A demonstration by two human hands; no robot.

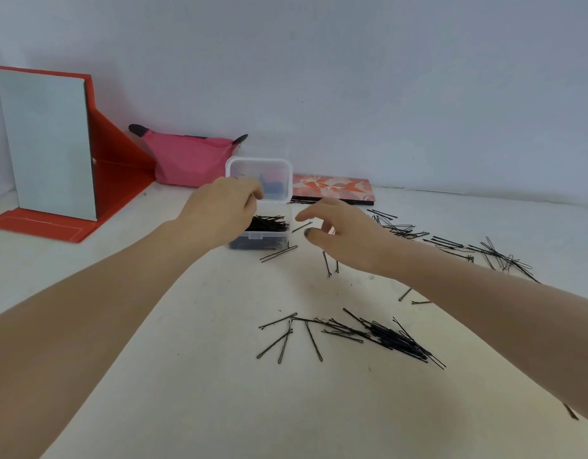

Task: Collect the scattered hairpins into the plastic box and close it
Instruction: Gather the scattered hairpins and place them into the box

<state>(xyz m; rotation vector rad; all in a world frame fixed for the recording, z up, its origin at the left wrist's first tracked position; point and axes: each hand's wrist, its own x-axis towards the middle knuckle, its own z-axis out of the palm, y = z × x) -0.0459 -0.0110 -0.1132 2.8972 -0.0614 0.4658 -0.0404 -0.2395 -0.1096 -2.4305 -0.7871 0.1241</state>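
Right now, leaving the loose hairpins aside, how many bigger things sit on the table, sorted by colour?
Red: 1, the folding mirror stand
Pink: 1, the zip pouch
Clear: 1, the plastic box, lid up
Orange patterned: 1, the flat case
Total: 4

Bare table [193,376] near-left; hairpin piles [385,336] right (upright lid [259,175] behind the box [269,241]).

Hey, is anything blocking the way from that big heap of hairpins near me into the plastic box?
Nothing visible blocks it. The plastic box has its lid standing open, and bare table lies between it and the near heap of hairpins. Only the left hand sits at the box's left rim, partly over the opening.
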